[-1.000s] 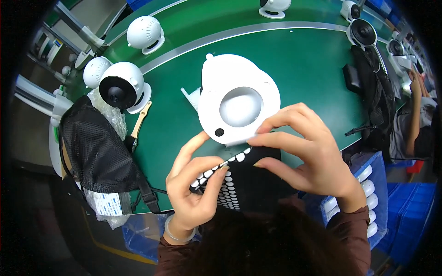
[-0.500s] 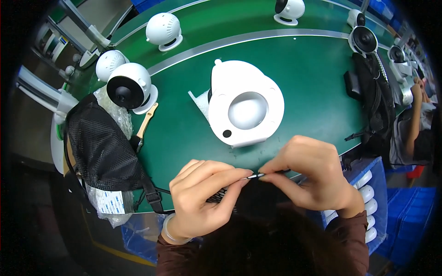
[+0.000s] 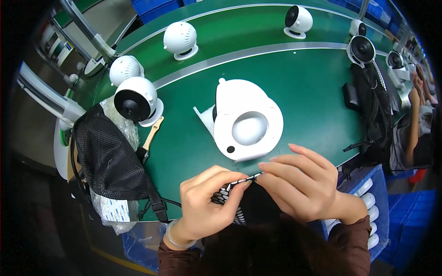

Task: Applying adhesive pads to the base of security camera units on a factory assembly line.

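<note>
My left hand (image 3: 205, 198) pinches a thin sheet (image 3: 222, 197) patterned with pale ovals on black, seen nearly edge-on. My right hand (image 3: 304, 186) is closed on the far edge of the same sheet with thumb and index finger, its other fingers fanned out; whether a sticker is between those fingertips is hidden. Just beyond my hands, a white rounded housing (image 3: 239, 103) lies on the green table (image 3: 313, 106). It has a round opening showing a white ball-like surface, and a black dot near its front edge. A piece of white foam (image 3: 206, 120) shows at its left.
White ball-shaped cameras stand at the left (image 3: 136, 101) and on the green belt (image 3: 179, 39). A black mesh bag (image 3: 108, 152) and a tan-handled brush (image 3: 153, 133) lie left. Black bags (image 3: 368, 101) lie right. A blue-lined bin (image 3: 380, 202) holds white parts. Another person's arm (image 3: 413, 119) shows far right.
My right hand's fingers have spread from a tight pinch at the sheet's edge. The sheet has tilted, showing more of its ovals. The whole view has shifted slightly.
</note>
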`<action>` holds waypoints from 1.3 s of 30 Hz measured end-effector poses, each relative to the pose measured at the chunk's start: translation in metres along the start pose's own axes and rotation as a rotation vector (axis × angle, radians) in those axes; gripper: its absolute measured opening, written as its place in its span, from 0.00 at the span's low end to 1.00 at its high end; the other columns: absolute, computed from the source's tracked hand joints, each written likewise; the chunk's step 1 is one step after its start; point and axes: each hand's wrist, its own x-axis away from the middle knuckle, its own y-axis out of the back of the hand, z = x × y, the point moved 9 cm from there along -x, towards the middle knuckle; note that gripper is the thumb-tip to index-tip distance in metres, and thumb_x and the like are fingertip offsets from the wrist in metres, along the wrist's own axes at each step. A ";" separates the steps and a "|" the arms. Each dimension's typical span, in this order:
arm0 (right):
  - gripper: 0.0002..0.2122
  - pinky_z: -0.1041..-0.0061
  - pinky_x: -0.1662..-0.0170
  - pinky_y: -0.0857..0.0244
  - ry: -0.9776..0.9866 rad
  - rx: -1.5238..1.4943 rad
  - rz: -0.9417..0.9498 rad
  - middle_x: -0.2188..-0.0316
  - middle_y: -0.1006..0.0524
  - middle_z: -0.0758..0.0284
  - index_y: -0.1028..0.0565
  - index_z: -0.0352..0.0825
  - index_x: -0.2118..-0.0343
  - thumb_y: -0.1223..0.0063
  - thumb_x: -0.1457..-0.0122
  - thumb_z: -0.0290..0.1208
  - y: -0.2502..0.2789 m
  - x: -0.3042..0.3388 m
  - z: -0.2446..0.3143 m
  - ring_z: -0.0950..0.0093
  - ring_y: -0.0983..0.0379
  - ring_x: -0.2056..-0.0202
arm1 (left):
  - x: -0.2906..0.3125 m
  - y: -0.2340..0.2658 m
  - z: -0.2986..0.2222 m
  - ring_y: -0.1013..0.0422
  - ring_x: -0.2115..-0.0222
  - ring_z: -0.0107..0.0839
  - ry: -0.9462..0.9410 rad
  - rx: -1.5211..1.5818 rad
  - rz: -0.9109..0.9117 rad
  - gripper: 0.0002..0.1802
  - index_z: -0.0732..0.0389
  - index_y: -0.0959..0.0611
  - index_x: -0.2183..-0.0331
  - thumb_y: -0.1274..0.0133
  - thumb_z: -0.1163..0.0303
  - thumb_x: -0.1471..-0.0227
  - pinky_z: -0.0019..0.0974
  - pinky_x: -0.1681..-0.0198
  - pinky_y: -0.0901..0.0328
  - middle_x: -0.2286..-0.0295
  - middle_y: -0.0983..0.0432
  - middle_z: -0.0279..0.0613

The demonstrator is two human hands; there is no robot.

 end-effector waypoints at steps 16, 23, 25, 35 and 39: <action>0.03 0.80 0.70 0.32 -0.768 -0.610 -0.104 0.78 0.24 0.65 0.27 0.28 0.75 0.46 0.54 0.22 -0.025 0.025 -0.082 0.76 0.26 0.75 | 0.004 -0.007 0.024 0.27 0.75 0.31 0.022 0.020 -0.141 0.08 0.68 0.21 0.75 0.43 0.83 0.66 0.26 0.73 0.35 0.68 0.27 0.49; 0.03 0.85 0.67 0.35 -0.754 -0.528 -0.069 0.78 0.25 0.67 0.27 0.26 0.76 0.46 0.54 0.20 -0.026 0.024 -0.078 0.82 0.29 0.74 | 0.002 -0.007 0.024 0.27 0.73 0.32 -0.007 0.028 -0.138 0.08 0.68 0.21 0.75 0.43 0.83 0.66 0.26 0.72 0.35 0.69 0.26 0.48; 0.03 0.85 0.67 0.36 -0.754 -0.520 -0.067 0.78 0.25 0.67 0.27 0.27 0.76 0.46 0.54 0.20 -0.026 0.023 -0.078 0.81 0.29 0.74 | 0.002 -0.007 0.022 0.27 0.73 0.32 -0.054 0.036 -0.137 0.08 0.68 0.21 0.75 0.43 0.83 0.66 0.26 0.72 0.35 0.70 0.26 0.48; 0.06 0.84 0.67 0.35 -0.807 -0.449 -0.057 0.78 0.25 0.63 0.32 0.28 0.80 0.44 0.57 0.18 -0.026 0.021 -0.079 0.82 0.29 0.74 | 0.006 0.000 0.026 0.27 0.73 0.31 -0.012 0.043 -0.133 0.07 0.69 0.21 0.75 0.44 0.84 0.65 0.25 0.71 0.35 0.69 0.26 0.50; 0.07 0.80 0.68 0.35 -0.621 -0.259 -0.107 0.73 0.25 0.61 0.29 0.29 0.73 0.45 0.58 0.17 -0.010 0.021 -0.067 0.76 0.28 0.72 | 0.016 0.011 0.023 0.28 0.76 0.28 0.081 -0.053 -0.157 0.08 0.68 0.21 0.76 0.44 0.85 0.67 0.24 0.73 0.35 0.69 0.27 0.50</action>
